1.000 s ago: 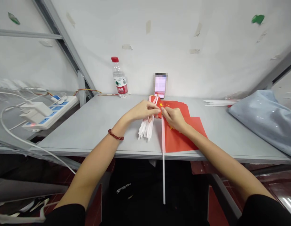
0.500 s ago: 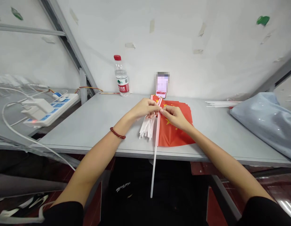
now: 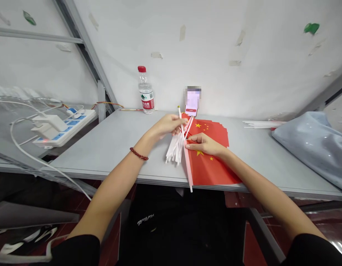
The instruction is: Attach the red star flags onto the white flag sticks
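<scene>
My left hand (image 3: 169, 125) is closed on a white flagpole (image 3: 180, 113), whose gold tip stands up past my fingers. The pole runs down inside the pale sleeve of a red flag (image 3: 212, 171) with yellow stars, and a short white end shows below the sleeve. Thumb and fingers of my right hand (image 3: 204, 143) pinch the top of that sleeve. Under the flag lie other red flags (image 3: 219, 135). A bundle of white sticks (image 3: 174, 149) rests on the table beside the sleeve, partly hidden by my left hand.
A water bottle (image 3: 147, 94) and a lit phone (image 3: 192, 103) stand against the wall. More white sticks (image 3: 259, 125) lie at right near a pale blue plastic bag (image 3: 309, 140). A power strip (image 3: 64, 131) with chargers and cables sits at left.
The pole has slid up through the sleeve, with its gold tip now above my left hand and less white end below. My right hand and the flag have moved down towards the table's front edge.
</scene>
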The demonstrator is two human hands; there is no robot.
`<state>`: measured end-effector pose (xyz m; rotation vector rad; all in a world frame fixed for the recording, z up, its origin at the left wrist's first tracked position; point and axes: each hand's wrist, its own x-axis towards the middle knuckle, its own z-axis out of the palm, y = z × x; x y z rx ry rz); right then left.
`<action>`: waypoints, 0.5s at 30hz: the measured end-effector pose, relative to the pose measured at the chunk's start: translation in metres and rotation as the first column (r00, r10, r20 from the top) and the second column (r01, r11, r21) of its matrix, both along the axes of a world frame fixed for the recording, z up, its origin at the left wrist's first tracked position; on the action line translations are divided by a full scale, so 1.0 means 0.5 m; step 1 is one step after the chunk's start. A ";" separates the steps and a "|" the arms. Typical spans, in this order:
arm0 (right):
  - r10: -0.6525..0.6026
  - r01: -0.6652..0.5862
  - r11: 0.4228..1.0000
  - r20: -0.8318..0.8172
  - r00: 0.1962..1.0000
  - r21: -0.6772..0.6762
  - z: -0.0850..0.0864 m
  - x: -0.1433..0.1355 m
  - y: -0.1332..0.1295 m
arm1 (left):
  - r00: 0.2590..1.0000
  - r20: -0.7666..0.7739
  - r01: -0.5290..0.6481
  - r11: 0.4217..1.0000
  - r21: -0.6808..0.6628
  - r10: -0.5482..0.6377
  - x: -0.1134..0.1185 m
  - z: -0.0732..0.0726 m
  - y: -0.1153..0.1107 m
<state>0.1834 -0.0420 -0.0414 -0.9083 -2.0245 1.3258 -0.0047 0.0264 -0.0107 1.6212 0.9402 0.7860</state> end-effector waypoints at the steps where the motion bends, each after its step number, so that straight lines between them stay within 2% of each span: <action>1: -0.018 0.018 1.000 -0.010 1.000 0.007 -0.001 0.002 0.002 | 0.991 -0.076 0.109 0.994 -0.014 -0.110 0.000 0.002 -0.005; 2: -0.026 0.026 1.000 -0.013 1.000 0.012 -0.001 0.006 0.005 | 0.976 -0.114 0.182 0.983 -0.027 -0.184 -0.001 0.004 -0.008; 3: -0.016 0.016 1.000 -0.002 1.000 0.014 -0.001 0.011 0.008 | 0.974 -0.104 0.201 0.979 -0.029 -0.203 -0.002 0.006 -0.008; 4: 0.016 -0.016 1.000 0.026 1.000 0.010 0.000 0.016 0.011 | 0.987 -0.048 0.153 0.988 -0.014 -0.154 -0.005 0.010 -0.005; 5: 0.064 -0.064 0.998 0.069 0.996 -0.005 0.002 0.023 0.013 | 0.998 0.044 0.036 0.999 0.011 -0.037 -0.011 0.013 0.001; 6: 0.119 -0.116 0.993 0.119 0.986 -0.028 0.005 0.030 0.015 | 0.980 0.156 -0.130 0.991 0.031 0.123 -0.019 0.018 0.009; 7: 0.167 -0.160 0.986 0.168 0.972 -0.054 0.008 0.037 0.017 | 0.919 0.264 -0.315 0.948 0.039 0.294 -0.029 0.022 0.019; 8: 0.196 -0.184 0.980 0.208 0.958 -0.074 0.012 0.045 0.018 | 0.836 0.340 -0.470 0.882 0.038 0.431 -0.042 0.026 0.030; 9: 0.199 -0.185 0.979 0.238 0.951 -0.080 0.015 0.051 0.020 | 0.773 0.376 -0.565 0.824 0.042 0.511 -0.055 0.029 0.040; 10: 0.178 -0.165 0.984 0.262 0.948 -0.072 0.017 0.057 0.021 | 0.748 0.376 -0.605 0.795 0.050 0.546 -0.068 0.030 0.050; 12: 0.083 -0.079 0.997 0.297 0.951 -0.026 0.016 0.066 0.026 | 0.745 0.321 -0.639 0.764 0.091 0.585 -0.087 0.025 0.066; 15: -0.066 0.048 0.997 0.306 0.950 0.069 -0.001 0.066 0.037 | 0.802 0.069 -0.589 0.768 0.252 0.593 -0.091 0.000 0.082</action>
